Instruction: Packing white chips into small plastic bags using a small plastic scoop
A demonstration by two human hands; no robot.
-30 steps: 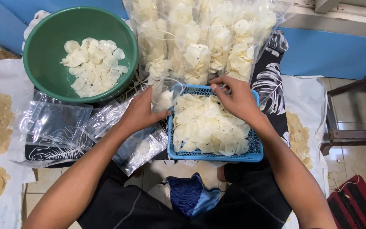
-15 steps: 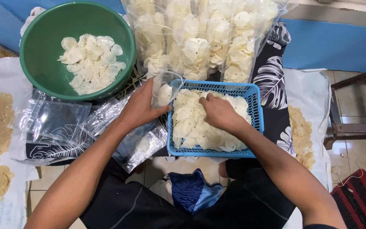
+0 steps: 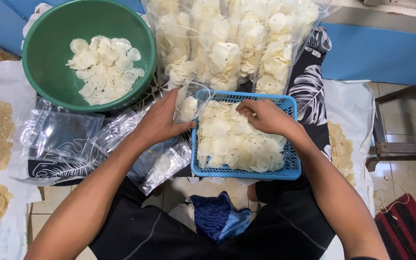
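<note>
A small clear plastic bag (image 3: 188, 103) is held by the left hand (image 3: 162, 120) just at the far left corner of the blue basket (image 3: 290, 166). The fingers of this hand are closed on the side of the bag, and the mouth of the bag is kept open and turned toward the right, to the basket. A few pale chips are already seen inside it.

The right hand (image 3: 266, 115) is laid on the white chips (image 3: 232, 142) in the far part of the basket, palm down. Its fingertips are bent together on the chips, as in a pinch; whether some chips are really caught between them cannot be told, because the back of the hand covers them.

The relation that matters is a short one: the open mouth of the bag lies to the left of the right fingertips, near to them, at almost the same depth in the scene. The bag is standing nearly upright, a little tilted, so its long axis goes from the rim of the basket upward.

Behind the basket, tall filled bags of chips (image 3: 227, 48) are standing. A green bowl (image 3: 49, 72) with more chips is at the far left, and empty plastic bags (image 3: 58, 137) are lying near it.
</note>
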